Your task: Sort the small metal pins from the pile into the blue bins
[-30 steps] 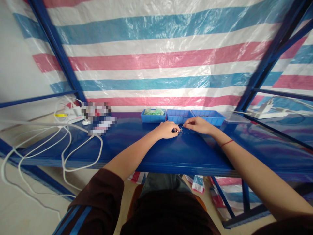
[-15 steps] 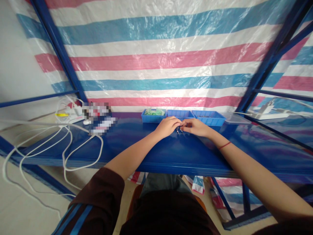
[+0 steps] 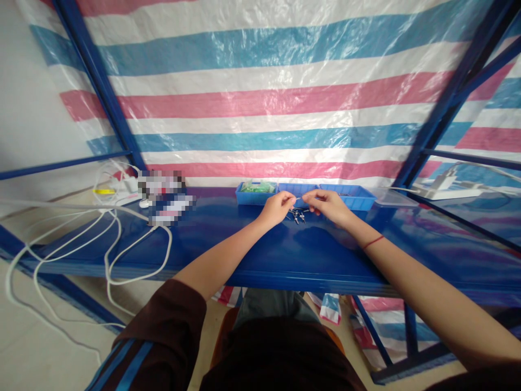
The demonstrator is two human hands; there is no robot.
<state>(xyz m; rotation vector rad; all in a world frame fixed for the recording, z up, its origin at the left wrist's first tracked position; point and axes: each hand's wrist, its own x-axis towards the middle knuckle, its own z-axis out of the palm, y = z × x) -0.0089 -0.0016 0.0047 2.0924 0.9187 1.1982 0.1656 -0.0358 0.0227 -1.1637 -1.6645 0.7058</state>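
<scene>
My left hand is closed in a pinch above the desk, with a small thin silvery piece showing at its fingertips. Close to it on the right, my right hand also pinches; anything between its fingertips is too small to make out. A narrow gap separates the two hands. Below them, several small shiny metal parts lie on the blue desktop, their exact kind unclear. Just behind the hands stands the middle blue bin, partly covered by them.
A left blue bin holds green material in clear plastic. Small metal pieces lie in the right blue bin, beside a clear plastic lid. White cables loop over the desk's left edge. A white power strip sits far right.
My hands have drawn apart slightly and lifted off the metal parts, which now show more fully on the desk. A small silvery piece has come into view between the fingertips.
</scene>
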